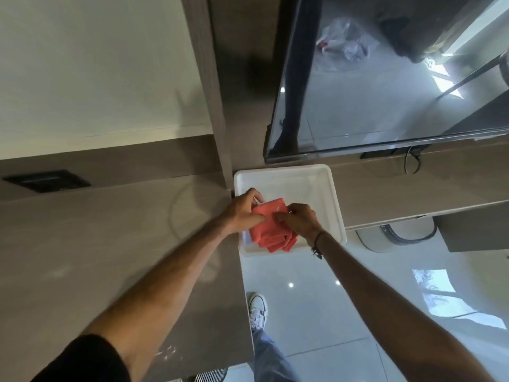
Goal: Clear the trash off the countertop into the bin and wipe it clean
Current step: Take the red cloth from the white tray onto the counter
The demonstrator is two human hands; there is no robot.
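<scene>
A folded coral-red cloth sits at the centre of the view, held by both hands over a shallow white plastic tray. The cloth covers the near left part of the tray, and its loose layers hang toward the tray's near rim. The left hand grips the cloth's left edge, fingers curled shut around it with the thumb pressed on top. The right hand pinches the cloth's right side, fingers closed on the fabric; a dark cord bracelet circles that wrist.

The tray appears to rest where the grey-brown countertop ends, though its exact support is unclear. Left of the tray the countertop looks bare of trash, with faint smears. Behind the tray, a large dark screen reflects the room. Below the tray, glossy white floor tiles show, with a white sneaker and blue trouser leg. No bin is clearly visible.

The step in hand seems to be readying the cloth for wiping. The next move likely calls for carrying it left from the tray and pressing it flat on the countertop.
</scene>
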